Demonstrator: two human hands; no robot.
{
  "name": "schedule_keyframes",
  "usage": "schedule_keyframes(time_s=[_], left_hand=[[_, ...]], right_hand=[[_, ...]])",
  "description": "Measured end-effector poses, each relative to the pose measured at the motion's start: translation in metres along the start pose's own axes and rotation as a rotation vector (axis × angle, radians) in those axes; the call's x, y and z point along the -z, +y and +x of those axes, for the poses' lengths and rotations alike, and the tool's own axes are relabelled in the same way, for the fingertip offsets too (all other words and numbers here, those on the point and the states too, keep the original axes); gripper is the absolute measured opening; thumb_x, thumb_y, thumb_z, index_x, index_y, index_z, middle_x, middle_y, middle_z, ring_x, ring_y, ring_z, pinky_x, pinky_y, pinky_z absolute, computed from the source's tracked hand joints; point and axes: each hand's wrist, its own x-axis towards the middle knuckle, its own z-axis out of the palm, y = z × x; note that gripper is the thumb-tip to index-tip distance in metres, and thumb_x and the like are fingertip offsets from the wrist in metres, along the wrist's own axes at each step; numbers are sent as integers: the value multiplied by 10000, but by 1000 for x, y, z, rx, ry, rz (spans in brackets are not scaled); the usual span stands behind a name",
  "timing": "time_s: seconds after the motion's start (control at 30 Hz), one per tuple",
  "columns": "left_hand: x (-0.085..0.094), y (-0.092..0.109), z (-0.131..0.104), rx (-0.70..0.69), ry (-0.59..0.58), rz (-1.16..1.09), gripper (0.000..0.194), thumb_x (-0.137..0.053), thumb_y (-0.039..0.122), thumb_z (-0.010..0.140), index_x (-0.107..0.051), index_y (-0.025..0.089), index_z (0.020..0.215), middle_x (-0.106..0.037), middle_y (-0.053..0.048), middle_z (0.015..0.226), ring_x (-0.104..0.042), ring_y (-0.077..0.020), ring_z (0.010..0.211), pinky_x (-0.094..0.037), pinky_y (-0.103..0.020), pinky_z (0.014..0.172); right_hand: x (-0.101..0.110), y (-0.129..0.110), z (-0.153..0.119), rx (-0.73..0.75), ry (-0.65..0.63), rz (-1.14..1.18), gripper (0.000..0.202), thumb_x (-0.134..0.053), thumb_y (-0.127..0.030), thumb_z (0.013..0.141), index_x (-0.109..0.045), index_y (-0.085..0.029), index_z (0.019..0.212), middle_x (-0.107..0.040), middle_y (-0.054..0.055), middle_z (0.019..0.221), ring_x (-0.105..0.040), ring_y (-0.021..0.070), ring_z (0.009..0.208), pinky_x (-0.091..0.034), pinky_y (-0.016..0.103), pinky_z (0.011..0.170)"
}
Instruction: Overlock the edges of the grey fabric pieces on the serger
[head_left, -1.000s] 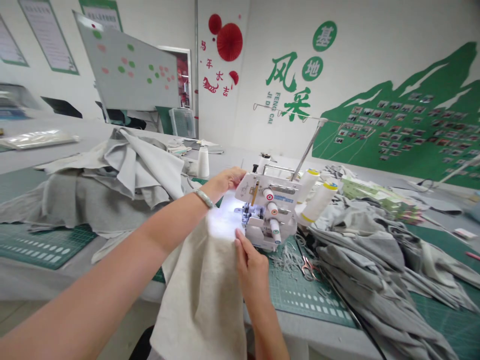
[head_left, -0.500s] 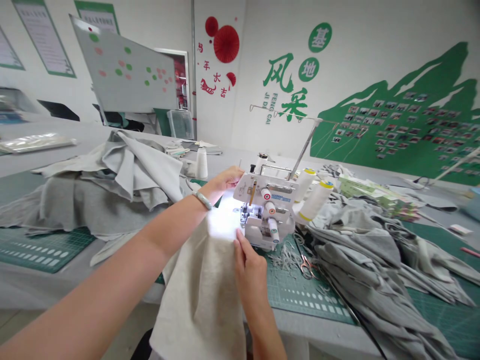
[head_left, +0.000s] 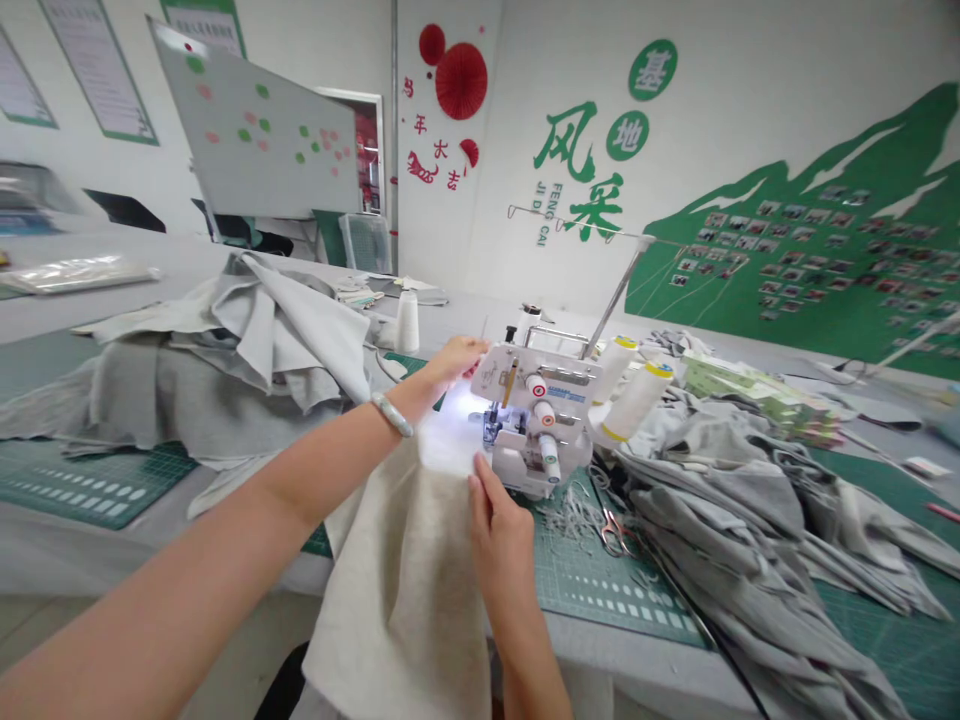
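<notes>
A person at a desk (head_left: pixel 574 645) works a beige cloth (head_left: pixel 412 590) at a white sewing machine (head_left: pixel 562 385). The right hand (head_left: pixel 504 525) has thumb and fingers drawn together, apparently clamped on the cloth's edge just in front of the metal foot (head_left: pixel 491 427). The left hand (head_left: pixel 459 360), beyond the right and beside the machine's upper body, has its fingertips partly hidden, so whether it grips anything cannot be told. The cloth runs from under the lamp's glare, between the hands, and hangs down to the left of the right hand.

Good work here seems to call for a light right hand that keeps the edge flat and lined up with the foot, steering rather than pushing, its thumb clear of the moving parts. The left hand does best smoothing without tugging, since a pull could stretch or skew the edge. The hanging length may drag and probably needs slack. To the right of the right hand, scissors (head_left: pixel 615 533) and thread scraps (head_left: pixel 574 515) lie on a green cutting mat (head_left: pixel 607 590); the scraps are best kept from the cloth's path.
</notes>
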Motion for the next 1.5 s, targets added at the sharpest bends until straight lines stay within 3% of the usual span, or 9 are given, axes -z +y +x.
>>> schedule_keyframes(time_s=[0.1,0.17,0.27,0.37,0.47,0.67,0.87,1.5], left_hand=[[6,0,-36,-143,240,32,60,-528,193,853,-487,177,813,-522,50,635,-498,-76,555,-386,-181,562],[9,-7,-73,-293,291,152,43,-524,176,840,-491,184,814,-562,31,707,-549,-98,643,-434,-205,630],[10,-25,-119,-399,140,505,29,-525,189,843,-551,177,840,-635,-19,829,-611,-152,788,-481,-277,759],[12,-40,-137,-473,-57,763,136,-503,198,875,-626,165,921,-681,-69,981,-623,-202,944,-474,-356,892],[17,-48,-137,-552,-166,892,222,-487,214,910,-664,178,1040,-671,-80,1156,-583,-230,1109,-418,-419,1004],[21,-50,-136,-564,-159,936,256,-483,221,927,-670,183,1096,-663,-73,1200,-579,-221,1125,-419,-424,1016],[20,-49,-137,-560,-174,942,261,-479,236,937,-658,188,1121,-654,-66,1220,-569,-213,1140,-400,-427,1034],[21,-48,-135,-592,-194,949,289,-457,241,952,-659,191,1153,-659,-73,1228,-583,-215,1159,-420,-418,1036]], right_hand=[[-2,1,-2,28,-11,5,453,-397,-343,978,-595,-102,1307,-759,166,917,-723,232,709,-529,283,666],[-4,3,-4,54,-38,12,467,-392,-338,981,-554,-95,1345,-760,160,900,-724,235,719,-537,298,687],[-7,4,-7,85,-57,37,471,-359,-318,989,-512,-98,1377,-757,148,930,-725,234,717,-546,310,678],[-12,7,-10,126,-15,84,458,-318,-287,998,-485,-122,1392,-697,152,1158,-717,243,926,-550,324,768],[-19,14,-15,156,42,125,460,-294,-253,1003,-409,-158,1438,-593,131,1333,-644,232,1123,-536,335,865],[-34,32,-25,202,116,201,456,-320,-220,1000,-364,-155,1449,-515,129,1416,-568,209,1231,-513,336,941],[-37,38,-29,223,149,221,424,-351,-207,993,-431,-136,1403,-564,137,1367,-585,214,1211,-525,340,934],[-34,41,-30,218,132,231,441,-348,-204,992,-414,-162,1427,-559,116,1377,-599,209,1191,-541,324,897]])
